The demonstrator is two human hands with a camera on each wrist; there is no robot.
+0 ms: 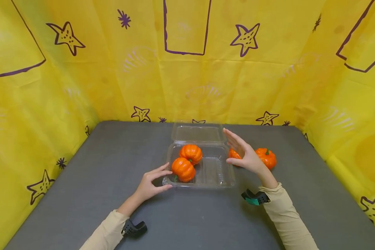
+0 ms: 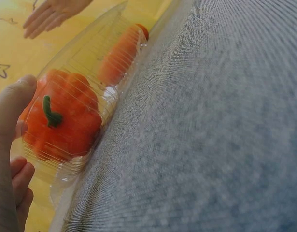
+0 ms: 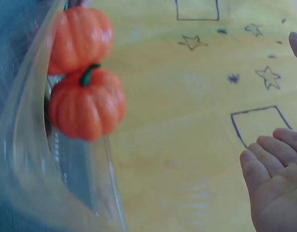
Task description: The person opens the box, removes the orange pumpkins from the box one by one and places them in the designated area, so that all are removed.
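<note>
Your left hand (image 1: 150,185) lies on the grey table (image 1: 90,180) at the near left corner of the clear plastic clamshell container (image 1: 218,180). Its fingers are nearly straight and spread a little, the fingertips touching the container's left rim and the thumb lying against the near edge; it grips nothing. Your right hand (image 1: 243,152) is raised just beside the container's right side, palm turned towards it, fingers straight and together, thumb out, holding nothing. I cannot tell from the head view whether it touches the plastic.

The container sits near the middle of the table, its lid (image 1: 197,132) folded back flat towards the yellow cloth wall (image 1: 206,86). Two small orange plastic pumpkins lie in its left half, touching each other: the near pumpkin (image 1: 183,169) close to your left fingertips, the far pumpkin (image 1: 191,153) behind it.

The head view alone shows two more orange pumpkins on the table to the right of the container: one pumpkin (image 1: 266,157) in plain sight past your right hand, another pumpkin (image 1: 233,153) mostly hidden behind your palm. The left wrist view shows your thumb (image 2: 10,104) close against the container wall, the near pumpkin's green stem (image 2: 50,113) behind the ribbed plastic. The right wrist view shows your open palm (image 3: 276,188) apart from the container's edge, with both boxed pumpkins beyond it.

Both forearms, in beige sleeves (image 1: 287,218), reach forward from the near edge of the table, the left low, the right wrist lifted.
</note>
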